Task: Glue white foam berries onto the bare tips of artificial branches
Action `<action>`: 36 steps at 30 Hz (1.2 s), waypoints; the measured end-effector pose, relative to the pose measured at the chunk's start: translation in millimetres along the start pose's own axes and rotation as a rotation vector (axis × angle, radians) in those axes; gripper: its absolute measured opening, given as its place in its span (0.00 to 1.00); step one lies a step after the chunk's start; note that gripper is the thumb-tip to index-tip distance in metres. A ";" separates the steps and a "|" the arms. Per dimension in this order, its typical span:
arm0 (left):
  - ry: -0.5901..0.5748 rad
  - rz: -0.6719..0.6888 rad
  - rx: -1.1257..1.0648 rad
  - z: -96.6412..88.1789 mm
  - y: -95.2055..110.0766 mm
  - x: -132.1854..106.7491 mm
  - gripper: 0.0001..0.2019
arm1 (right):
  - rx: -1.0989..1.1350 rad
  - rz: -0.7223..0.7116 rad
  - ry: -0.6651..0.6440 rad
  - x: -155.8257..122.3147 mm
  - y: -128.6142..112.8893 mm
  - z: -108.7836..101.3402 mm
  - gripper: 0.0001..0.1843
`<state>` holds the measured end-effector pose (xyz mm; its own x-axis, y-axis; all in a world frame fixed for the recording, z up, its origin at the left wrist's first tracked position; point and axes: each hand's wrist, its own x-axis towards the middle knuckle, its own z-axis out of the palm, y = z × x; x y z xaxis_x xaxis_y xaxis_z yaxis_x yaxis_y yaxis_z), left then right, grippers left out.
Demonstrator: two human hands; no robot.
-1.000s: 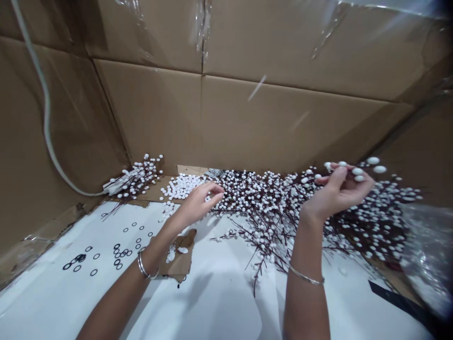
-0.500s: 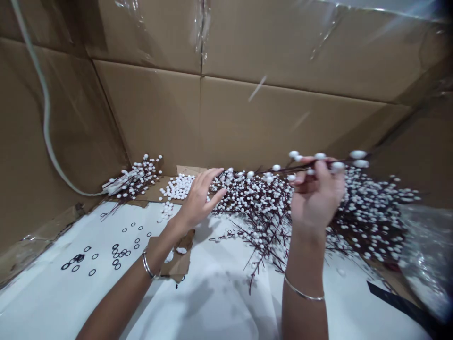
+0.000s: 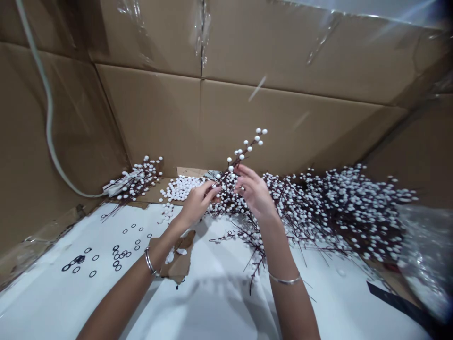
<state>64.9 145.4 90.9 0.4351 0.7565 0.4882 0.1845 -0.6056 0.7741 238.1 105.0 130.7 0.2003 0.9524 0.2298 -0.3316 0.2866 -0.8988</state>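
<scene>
A dark twig with white berry beads (image 3: 246,147) stands tilted up and to the right between my two hands. My right hand (image 3: 255,192) is closed round its lower stem. My left hand (image 3: 197,204) pinches the same stem just to the left, fingertips almost touching the right hand's. Behind and to the right lies a big heap of similar berry twigs (image 3: 329,208) on the white sheet (image 3: 212,302). Each wrist wears a thin silver bangle.
A pile of loose white beads (image 3: 180,187) and a small bundle of twigs (image 3: 132,182) lie at the back left. Several black rubber rings (image 3: 116,250) are scattered on the left. A torn cardboard scrap (image 3: 179,264) lies under my left wrist. Cardboard walls (image 3: 269,123) surround everything; clear plastic (image 3: 426,255) bunches at right.
My right hand swung left from above the heap to meet my left hand, bringing one twig upright. My left hand closed from spread fingers into a pinch on its stem.
</scene>
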 end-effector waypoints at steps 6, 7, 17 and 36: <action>0.008 -0.033 -0.023 5.8 0.1 -2.3 0.15 | -0.296 -0.026 -0.096 1.1 22.3 9.3 0.15; 0.008 -0.032 -0.010 6.1 0.7 -2.8 0.16 | -0.322 -0.046 -0.091 1.5 23.3 9.6 0.15; 0.095 0.025 0.341 -1.0 1.6 -2.6 0.17 | -0.377 -0.129 -0.067 2.6 27.1 13.2 0.12; 0.226 0.026 0.387 -2.6 3.1 -2.2 0.13 | -0.414 -0.210 0.054 3.4 39.2 19.4 0.13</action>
<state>62.2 142.5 93.3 0.2486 0.7487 0.6145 0.5105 -0.6404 0.5738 207.9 121.5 103.4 0.2750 0.8683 0.4128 0.1144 0.3968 -0.9108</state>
